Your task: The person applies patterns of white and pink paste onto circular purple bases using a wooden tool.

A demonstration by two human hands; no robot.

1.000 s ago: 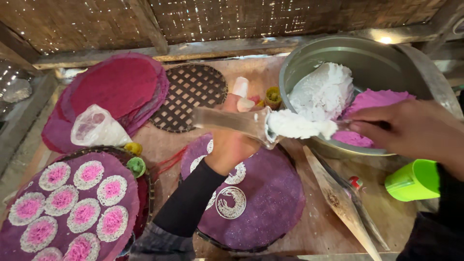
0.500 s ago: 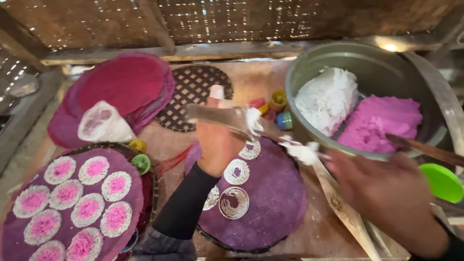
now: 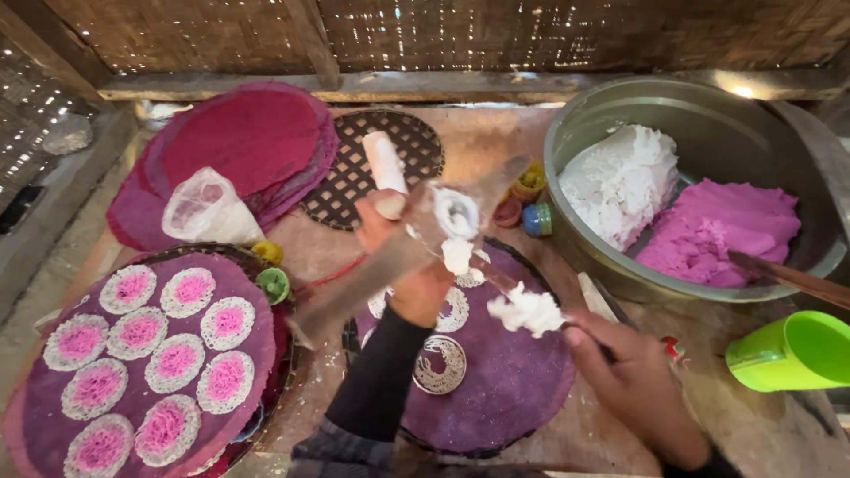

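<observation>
Down and left comes my right hand (image 3: 633, 381) since half a second ago, off the big metal bowl (image 3: 708, 115) and over the purple mat (image 3: 505, 381). Its fingers are closed on a thin stick (image 3: 496, 279), and a lump of white dough (image 3: 527, 312) sits on that stick just above the knuckles. My left hand (image 3: 407, 257) has stayed at the far edge of the mat, wrapped tight around a white roller (image 3: 387, 168) and a long flat blade (image 3: 398, 252) that blurs across the view; I see more white dough smeared on the blade. On the mat, near the left wrist, lie lacy white rounds (image 3: 440, 365). Inside the bowl, right of the mat, white dough (image 3: 620, 181) is heaped beside pink dough (image 3: 722, 232). A green cup (image 3: 788, 350) stands right of the mat, below the bowl. Left of the mat I see a tray (image 3: 257, 265) of pink-centred rounds (image 3: 177, 358), and beyond it a stack of magenta sheets (image 3: 248, 142).
</observation>
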